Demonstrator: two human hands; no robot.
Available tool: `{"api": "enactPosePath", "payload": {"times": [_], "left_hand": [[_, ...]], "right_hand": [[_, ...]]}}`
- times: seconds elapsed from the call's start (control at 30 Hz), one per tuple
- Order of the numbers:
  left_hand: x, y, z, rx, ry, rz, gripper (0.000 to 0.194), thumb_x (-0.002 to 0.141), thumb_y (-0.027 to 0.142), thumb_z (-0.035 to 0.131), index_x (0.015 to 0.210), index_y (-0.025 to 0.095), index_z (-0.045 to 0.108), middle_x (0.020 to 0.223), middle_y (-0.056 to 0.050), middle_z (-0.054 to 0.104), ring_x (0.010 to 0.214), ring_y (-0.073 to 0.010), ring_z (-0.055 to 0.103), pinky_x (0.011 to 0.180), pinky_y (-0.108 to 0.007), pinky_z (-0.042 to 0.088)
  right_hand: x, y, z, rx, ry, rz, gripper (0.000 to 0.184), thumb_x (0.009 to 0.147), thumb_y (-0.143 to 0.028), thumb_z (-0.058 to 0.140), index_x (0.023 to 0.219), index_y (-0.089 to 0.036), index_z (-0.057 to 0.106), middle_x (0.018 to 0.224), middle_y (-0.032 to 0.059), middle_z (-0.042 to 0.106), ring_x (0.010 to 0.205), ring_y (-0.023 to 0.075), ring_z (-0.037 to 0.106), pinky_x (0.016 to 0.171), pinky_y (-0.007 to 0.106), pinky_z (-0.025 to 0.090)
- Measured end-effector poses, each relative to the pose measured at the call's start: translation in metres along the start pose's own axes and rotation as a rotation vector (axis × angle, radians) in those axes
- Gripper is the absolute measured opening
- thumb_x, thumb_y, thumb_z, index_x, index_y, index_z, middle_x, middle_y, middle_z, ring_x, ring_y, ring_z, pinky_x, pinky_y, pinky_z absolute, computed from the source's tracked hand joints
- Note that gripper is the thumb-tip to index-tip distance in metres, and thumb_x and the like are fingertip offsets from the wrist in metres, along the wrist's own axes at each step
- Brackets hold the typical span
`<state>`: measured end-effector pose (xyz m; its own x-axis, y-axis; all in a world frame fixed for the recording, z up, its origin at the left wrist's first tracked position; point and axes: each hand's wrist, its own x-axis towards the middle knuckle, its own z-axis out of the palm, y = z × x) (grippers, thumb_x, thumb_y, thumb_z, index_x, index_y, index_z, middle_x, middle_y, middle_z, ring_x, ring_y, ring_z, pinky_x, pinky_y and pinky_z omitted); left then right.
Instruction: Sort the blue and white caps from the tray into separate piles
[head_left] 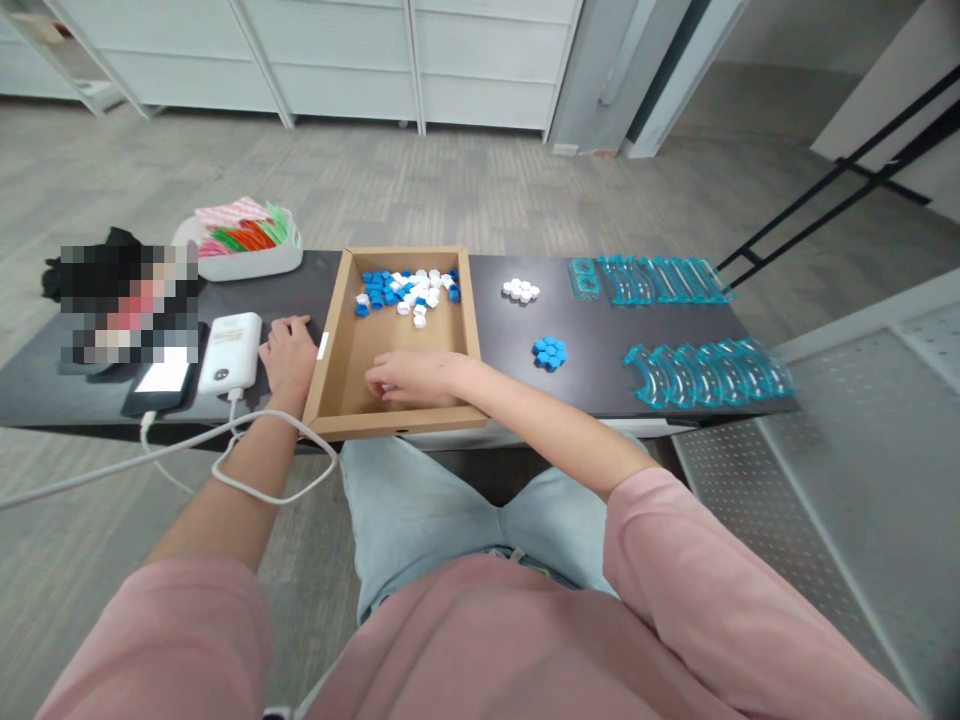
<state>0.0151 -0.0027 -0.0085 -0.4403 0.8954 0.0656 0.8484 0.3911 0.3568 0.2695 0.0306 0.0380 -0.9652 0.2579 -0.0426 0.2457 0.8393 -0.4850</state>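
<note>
My right hand (pixel 409 377) is inside a shallow cardboard box (pixel 474 320), low over its near half. Its fingers are curled together, and a small whitish bit shows at the fingertips, too hidden to name. Loose blue plastic pieces (pixel 390 295) and white plastic pieces (pixel 431 280), small and hexagonal, lie mixed in the far half of the box. My left hand (pixel 291 352) rests on the tabletop with its fingers stretched out, between the box's left wall and a white power bank (pixel 231 352).
Right of the box sit a white hexagonal-piece cluster (pixel 520 290) and a blue cluster (pixel 550 352). Beyond are rows of translucent teal plastic parts (pixel 709 375). At left are a phone (pixel 165 375), a white cable (pixel 262 415) crossing my left forearm, and a white basket (pixel 255 262).
</note>
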Motion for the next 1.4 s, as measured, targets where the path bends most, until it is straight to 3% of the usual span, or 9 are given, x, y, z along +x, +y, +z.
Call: {"api": "enactPosePath", "payload": {"times": [0.17,0.33,0.5,0.7,0.83,1.0,1.17,1.27,1.4], "left_hand": [[0.004,-0.005,0.005,-0.039,0.011,0.0,0.076,0.111,0.042,0.034,0.177,0.022,0.065,0.175,-0.032,0.06,0.162,-0.0493,0.062,0.117,-0.074,0.043],[0.004,-0.006,0.006,-0.034,0.028,0.013,0.073,0.11,0.041,0.037,0.174,0.02,0.068,0.174,-0.033,0.062,0.156,-0.051,0.065,0.111,-0.074,0.044],[0.001,-0.002,0.003,0.001,0.028,0.007,0.07,0.114,0.035,0.034,0.174,0.023,0.068,0.174,-0.029,0.063,0.156,-0.0441,0.066,0.118,-0.067,0.045],[0.0,0.001,0.005,0.06,0.018,0.027,0.066,0.115,0.026,0.037,0.171,0.006,0.066,0.171,-0.039,0.058,0.16,-0.0499,0.062,0.125,-0.065,0.046],[0.002,-0.001,0.007,0.049,0.012,0.027,0.064,0.117,0.027,0.043,0.174,0.009,0.066,0.173,-0.037,0.059,0.161,-0.0477,0.062,0.127,-0.064,0.044],[0.003,-0.006,0.012,-0.009,0.045,0.035,0.067,0.112,0.033,0.049,0.176,0.019,0.068,0.174,-0.03,0.063,0.16,-0.0464,0.062,0.126,-0.068,0.044],[0.005,-0.008,0.015,-0.072,0.069,0.027,0.07,0.108,0.036,0.055,0.173,0.016,0.071,0.171,-0.032,0.065,0.156,-0.0494,0.064,0.124,-0.07,0.043],[0.004,-0.007,0.014,-0.05,0.042,0.027,0.069,0.113,0.037,0.048,0.175,0.014,0.069,0.174,-0.031,0.062,0.159,-0.0465,0.061,0.127,-0.065,0.042],[0.002,-0.005,0.013,0.019,0.041,0.013,0.064,0.116,0.037,0.05,0.175,0.019,0.067,0.176,-0.026,0.062,0.16,-0.042,0.06,0.13,-0.059,0.043]], "right_hand": [[-0.069,0.046,-0.03,0.243,0.331,0.087,0.007,0.112,-0.026,0.081,0.109,-0.024,0.075,0.115,0.005,0.085,0.104,0.0215,0.079,0.095,0.034,0.062],[-0.16,0.115,-0.05,0.238,0.768,0.501,0.018,0.102,-0.035,0.088,0.101,-0.025,0.073,0.106,0.0059,0.087,0.091,0.0245,0.081,0.086,0.038,0.064],[-0.201,0.153,-0.043,0.113,0.769,0.783,0.021,0.087,-0.02,0.092,0.087,-0.026,0.072,0.094,0.0052,0.087,0.086,0.0271,0.083,0.087,0.041,0.065],[-0.182,0.163,-0.027,0.146,0.66,0.715,0.017,0.086,-0.018,0.091,0.086,-0.025,0.075,0.095,0.0035,0.082,0.083,0.0242,0.081,0.091,0.041,0.068],[-0.169,0.166,-0.026,0.073,0.702,0.722,0.012,0.089,-0.013,0.085,0.091,-0.022,0.078,0.115,0.0067,0.074,0.079,0.0188,0.072,0.099,0.043,0.067],[-0.171,0.163,-0.031,-0.013,0.768,0.797,0.014,0.091,-0.009,0.081,0.096,-0.022,0.08,0.116,0.0058,0.068,0.079,0.0196,0.064,0.096,0.043,0.064],[-0.146,0.139,-0.045,-0.011,0.773,0.628,0.011,0.101,-0.015,0.076,0.106,-0.023,0.082,0.114,0.0059,0.073,0.081,0.0204,0.064,0.094,0.04,0.06],[-0.102,0.114,-0.051,-0.065,0.634,0.485,0.017,0.106,-0.017,0.074,0.118,-0.022,0.084,0.121,0.0082,0.079,0.093,0.0237,0.071,0.097,0.04,0.058],[-0.035,0.08,-0.049,-0.288,0.293,0.452,0.027,0.112,-0.022,0.07,0.135,-0.022,0.085,0.14,0.0149,0.082,0.13,0.0353,0.076,0.112,0.046,0.054]]}}
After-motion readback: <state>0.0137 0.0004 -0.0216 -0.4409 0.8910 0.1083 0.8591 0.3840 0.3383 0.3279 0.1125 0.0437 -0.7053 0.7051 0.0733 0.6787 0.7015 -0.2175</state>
